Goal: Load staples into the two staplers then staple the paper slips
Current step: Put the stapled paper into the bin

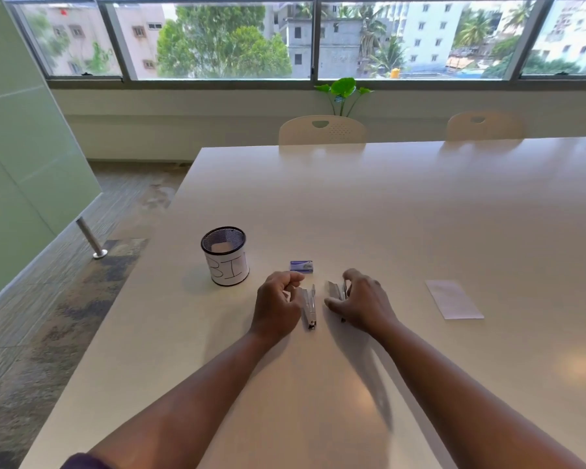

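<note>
Two small silver staplers lie side by side on the white table. The left stapler [310, 305] lies just right of my left hand [275, 304], whose fingers are curled beside it; whether they grip it is unclear. My right hand [362, 301] is wrapped around the right stapler [336, 290], thumb and fingers on its sides. A small blue staple box [301, 266] sits just beyond the staplers. White paper slips [454, 298] lie flat to the right, apart from both hands.
A black mesh cup [224, 255] with a white label and something pale inside stands left of the staple box. The table's left edge [122, 299] drops to the carpet. Two chairs [322, 130] stand at the far side under the window.
</note>
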